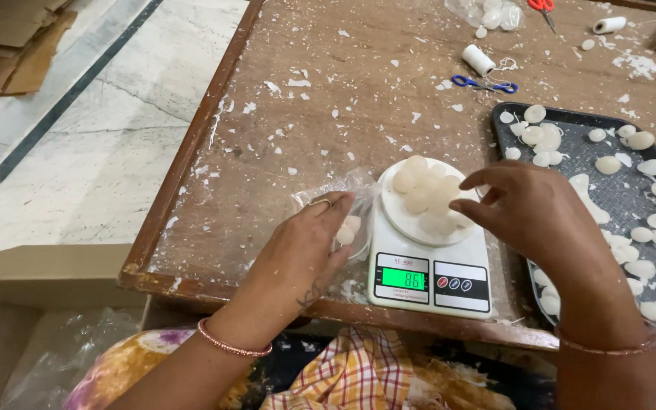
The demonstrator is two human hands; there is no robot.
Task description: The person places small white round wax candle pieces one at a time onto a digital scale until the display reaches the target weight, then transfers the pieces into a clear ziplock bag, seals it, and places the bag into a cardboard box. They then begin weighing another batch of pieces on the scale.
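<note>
A white kitchen scale [428, 275] with a lit green display stands at the table's near edge. Several pale round wax-like pieces [424, 191] are heaped on its round platform. My right hand [529, 212] hovers over the platform's right side, fingers curled, thumb and fingertips close to the pieces. My left hand [305, 247] holds a small clear plastic bag [343, 199] just left of the scale; a few pale pieces [348, 230] show inside the bag.
A dark tray [616, 197] with several pale pieces lies to the right. Farther back are a white thread spool [478, 59], blue-handled scissors [484, 83], red-handled scissors [542, 6] and a plastic bag [487, 14]. White flakes cover the brown table [328, 99].
</note>
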